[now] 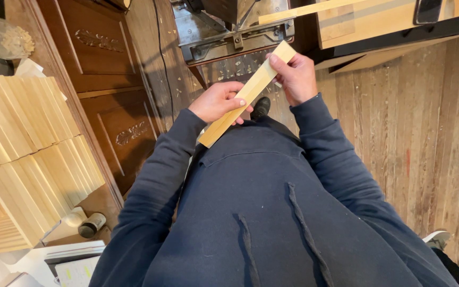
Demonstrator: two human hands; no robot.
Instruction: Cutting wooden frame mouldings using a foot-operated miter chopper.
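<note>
Both hands closed on 1 pale wooden strip (246,94): left hand (219,101) gripping near its middle, right hand (293,77) pinching its far end. Strip held tilted in the air above the plank floor (399,117), near a dark metal machine (229,32). Stacked pale wooden boards (22,149) well apart, leftward, beside dark carved panels (102,69).

Pale wood slat (246,94): flat, narrow, straight-cut ends, clean unfinished face. Held off the floor at chest height, running diagonally, upper end far-right, lower end near-left over the dark sweatshirt. Gripped mid-length and at the upper end.
</note>
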